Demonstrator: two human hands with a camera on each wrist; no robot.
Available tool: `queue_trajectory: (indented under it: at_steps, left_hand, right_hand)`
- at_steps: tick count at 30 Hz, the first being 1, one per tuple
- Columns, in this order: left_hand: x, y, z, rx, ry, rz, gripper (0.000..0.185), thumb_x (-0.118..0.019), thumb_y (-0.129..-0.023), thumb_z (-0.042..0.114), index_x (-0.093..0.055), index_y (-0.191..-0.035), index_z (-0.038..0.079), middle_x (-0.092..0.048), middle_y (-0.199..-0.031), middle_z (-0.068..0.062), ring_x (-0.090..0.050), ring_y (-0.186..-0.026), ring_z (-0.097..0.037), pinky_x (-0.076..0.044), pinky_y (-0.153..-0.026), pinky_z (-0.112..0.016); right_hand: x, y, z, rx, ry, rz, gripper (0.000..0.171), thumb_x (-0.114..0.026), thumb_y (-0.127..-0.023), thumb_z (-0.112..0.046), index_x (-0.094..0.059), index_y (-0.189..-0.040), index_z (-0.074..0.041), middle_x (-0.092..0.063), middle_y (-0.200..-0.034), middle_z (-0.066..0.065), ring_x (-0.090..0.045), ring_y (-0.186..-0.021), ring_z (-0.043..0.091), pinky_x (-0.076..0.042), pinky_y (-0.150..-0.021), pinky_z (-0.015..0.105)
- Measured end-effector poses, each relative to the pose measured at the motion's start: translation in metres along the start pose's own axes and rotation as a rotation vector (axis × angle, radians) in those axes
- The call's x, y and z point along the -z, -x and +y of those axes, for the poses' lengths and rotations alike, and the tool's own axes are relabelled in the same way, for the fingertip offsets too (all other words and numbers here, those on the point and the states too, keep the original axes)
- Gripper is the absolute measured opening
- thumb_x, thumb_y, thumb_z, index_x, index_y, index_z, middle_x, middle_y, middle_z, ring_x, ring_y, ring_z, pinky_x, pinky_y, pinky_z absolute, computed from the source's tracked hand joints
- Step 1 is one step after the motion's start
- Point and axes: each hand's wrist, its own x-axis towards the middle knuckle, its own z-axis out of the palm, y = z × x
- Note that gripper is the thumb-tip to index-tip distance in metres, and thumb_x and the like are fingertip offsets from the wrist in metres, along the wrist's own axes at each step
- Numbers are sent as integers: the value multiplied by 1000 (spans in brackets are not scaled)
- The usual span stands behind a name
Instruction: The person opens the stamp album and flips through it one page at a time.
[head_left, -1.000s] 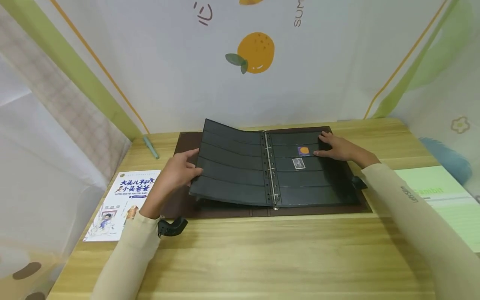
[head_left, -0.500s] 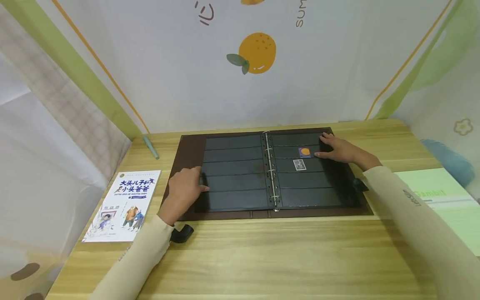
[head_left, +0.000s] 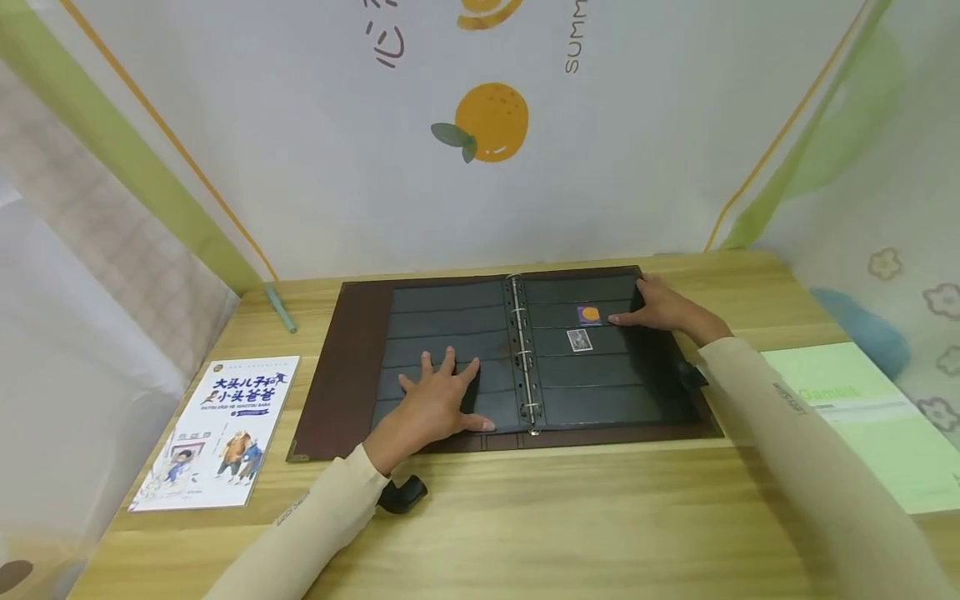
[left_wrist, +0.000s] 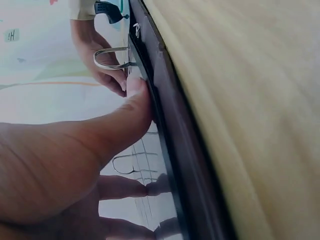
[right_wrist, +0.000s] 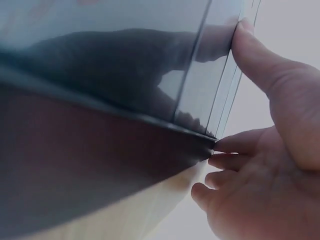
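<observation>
A stamp album, a ring binder with a dark brown cover [head_left: 326, 367], lies spread on the table. My left hand [head_left: 427, 407] rests with spread fingers on the lower part of its black left page [head_left: 450, 321], thumb near the metal rings [head_left: 518, 310]. In the left wrist view, the thumb [left_wrist: 117, 122] presses by the page's front edge. My right hand [head_left: 663, 307] touches the upper right of the right page [head_left: 600, 367]: the thumb [right_wrist: 257, 57] lies on it, the other fingers at its outer edge. Two stamps sit in its strips, a purple-orange one [head_left: 589, 315] and a grey one [head_left: 580, 340].
To the left lies a white children's book [head_left: 217, 433], with a green pen [head_left: 281, 307] behind it. A pale green notebook [head_left: 862, 425] lies at the right, partly behind my right sleeve [head_left: 795, 433]. A printed cloth [head_left: 600, 167] hangs behind the table.
The left page, held raised by my left hand at first, now lies flat. My left hand has let go of its edge and moved right onto it. The right hand stays at the right page.
</observation>
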Motion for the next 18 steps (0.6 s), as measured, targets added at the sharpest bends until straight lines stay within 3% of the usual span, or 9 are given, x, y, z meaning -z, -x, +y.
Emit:
queue_trajectory:
  at_steps: [4, 5, 8, 10, 12, 15, 18]
  left_hand:
    - [0, 3, -2, 17, 9, -31, 95, -77, -82, 53, -33, -160, 19, -17, -167, -25, -11, -148, -62, -20, -104, -86]
    - [0, 4, -2, 19, 8, -41, 95, -76, -83, 53, -33, -160, 20, -17, -167, -25, -11, -148, -62, -21, -104, -86]
    - [-1, 6, -2, 29, -5, -56, 96, -75, -83, 55, -31, -160, 20, -17, -167, -26, -12, -148, -62, -23, -103, -85]
    - [-1, 7, -1, 40, -19, -63, 97, -75, -83, 56, -30, -161, 21, -16, -167, -25, -12, -148, -61, -24, -104, -84]
    - [-1, 7, -1, 43, -33, -63, 98, -74, -82, 57, -29, -161, 21, -15, -167, -25, -12, -148, -61, -25, -103, -84]
    - [1, 6, 1, 47, -46, -63, 99, -72, -83, 59, -26, -162, 22, -13, -168, -24, -11, -149, -60, -26, -104, -83]
    - [3, 4, 2, 42, -57, -58, 98, -71, -83, 60, -26, -162, 22, -13, -168, -24, -12, -149, -60, -27, -103, -83]
  right_hand:
    - [-3, -4, -3, 63, -25, 54, 66, -78, -89, -31, -50, -131, 12, -56, -122, 33, -54, -116, 44, -45, -100, 56]
    - [-4, -4, -4, 75, -32, 63, 59, -80, -88, -30, -54, -124, 10, -60, -112, 28, -58, -105, 39, -48, -93, 52]
    - [-7, -4, -5, 103, -57, 82, 53, -82, -87, -25, -56, -119, 9, -63, -104, 25, -61, -93, 33, -49, -83, 46]
    - [-8, -4, -8, 117, -47, 103, 56, -82, -86, -23, -55, -121, 11, -63, -106, 28, -61, -93, 35, -50, -83, 48]
    - [-7, -3, -12, 101, -7, 127, 67, -82, -86, -23, -48, -130, 15, -58, -117, 35, -58, -106, 45, -48, -90, 56]
    - [-3, 0, -19, 33, 76, 169, 90, -80, -87, -29, -30, -144, 19, -43, -135, 44, -43, -125, 58, -38, -101, 69]
    - [2, 4, -25, -1, 74, 195, 102, -80, -86, -28, -17, -150, 20, -32, -141, 48, -32, -130, 61, -32, -106, 71]
